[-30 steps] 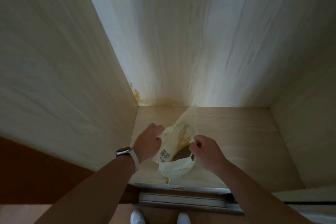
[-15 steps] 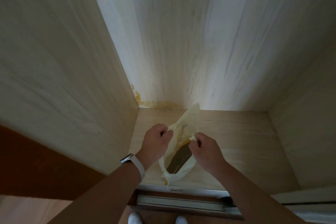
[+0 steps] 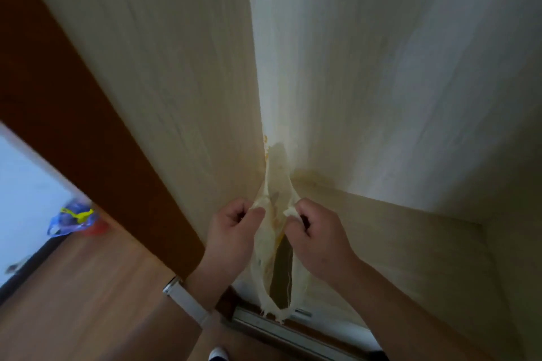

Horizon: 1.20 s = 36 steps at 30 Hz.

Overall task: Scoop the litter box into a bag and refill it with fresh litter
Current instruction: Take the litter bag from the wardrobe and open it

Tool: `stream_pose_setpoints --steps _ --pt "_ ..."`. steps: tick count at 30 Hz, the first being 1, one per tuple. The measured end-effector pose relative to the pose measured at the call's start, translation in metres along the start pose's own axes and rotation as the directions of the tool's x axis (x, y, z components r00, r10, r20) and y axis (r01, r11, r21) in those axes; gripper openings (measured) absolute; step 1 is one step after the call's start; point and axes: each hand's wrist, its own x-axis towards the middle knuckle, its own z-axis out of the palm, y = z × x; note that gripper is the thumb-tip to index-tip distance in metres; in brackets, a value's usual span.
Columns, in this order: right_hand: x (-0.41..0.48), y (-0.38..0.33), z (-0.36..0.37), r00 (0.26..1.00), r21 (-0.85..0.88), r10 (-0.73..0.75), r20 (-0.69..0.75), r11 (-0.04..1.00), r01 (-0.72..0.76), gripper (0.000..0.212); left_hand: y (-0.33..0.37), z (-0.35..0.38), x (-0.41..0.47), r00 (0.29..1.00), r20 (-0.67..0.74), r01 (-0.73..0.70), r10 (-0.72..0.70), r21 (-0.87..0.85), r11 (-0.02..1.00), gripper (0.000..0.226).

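Overall exposure is dim and soft, with no hard-edged shadows. The brightest zone is a pale wash low on the back panel (image 3: 381, 173), which grades to grey upward and darkens toward the top right corner. The left panel (image 3: 176, 82) reads duller and yellower. The door frame (image 3: 58, 82) sits in deep shade.

The white wall (image 3: 26, 184) at far left is cool and washed out, without detail. Motion smear affects the left side, and the blue and yellow object (image 3: 73, 217) is unreadable.

The left hand (image 3: 231, 231) and right hand (image 3: 319, 237) are evenly lit and only slightly soft. The thin bag (image 3: 275, 208) pinched between them passes light. Wide-angle distortion splays the straight panel edges outward toward the borders.
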Motion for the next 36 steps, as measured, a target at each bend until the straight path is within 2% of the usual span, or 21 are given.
stream_pose_setpoints --steps 4,7,10,14,17,21,25,27,31,36 --pt "-0.005 -0.033 0.024 0.99 0.082 -0.11 0.091 0.991 0.103 0.036 0.013 -0.038 -0.031 0.997 -0.071 -0.049 0.042 -0.1 0.994 0.047" --pt "-0.01 -0.055 0.052 0.966 0.137 -0.19 0.176 0.976 0.167 0.033 0.018 -0.068 -0.052 0.993 -0.085 -0.096 0.087 -0.099 0.991 0.032" --pt "-0.016 -0.077 0.084 0.923 0.21 -0.257 0.285 0.957 0.202 0.032 0.015 -0.102 -0.073 0.987 -0.162 -0.051 0.024 -0.167 0.985 0.02" --pt "-0.028 -0.11 0.13 0.825 0.336 -0.388 0.41 0.906 0.258 0.037 0.012 -0.149 -0.108 0.937 -0.346 -0.044 -0.045 -0.245 0.968 0.022" --pt "-0.036 -0.134 0.158 0.77 0.402 -0.49 0.41 0.854 0.329 0.032 0.01 -0.178 -0.129 0.871 -0.488 -0.072 -0.057 -0.242 0.968 0.023" --pt "-0.035 -0.159 0.188 0.713 0.483 -0.569 0.411 0.799 0.359 0.033 0.013 -0.204 -0.142 0.794 -0.608 -0.134 -0.022 -0.211 0.968 0.023" --pt "-0.036 -0.189 0.218 0.654 0.557 -0.64 0.404 0.739 0.379 0.033 0.019 -0.238 -0.146 0.663 -0.748 -0.234 -0.025 -0.239 0.942 0.025" --pt "-0.034 -0.204 0.234 0.636 0.568 -0.664 0.393 0.719 0.4 0.033 0.023 -0.257 -0.145 0.623 -0.782 -0.275 -0.021 -0.244 0.93 0.027" --pt "-0.031 -0.226 0.271 0.603 0.585 -0.691 0.399 0.698 0.413 0.034 0.027 -0.292 -0.135 0.595 -0.803 -0.299 0.012 -0.208 0.931 0.028" --pt "-0.018 -0.251 0.331 0.597 0.603 -0.696 0.399 0.69 0.401 0.033 0.011 -0.354 -0.113 0.62 -0.785 -0.306 0.014 -0.226 0.925 0.029"
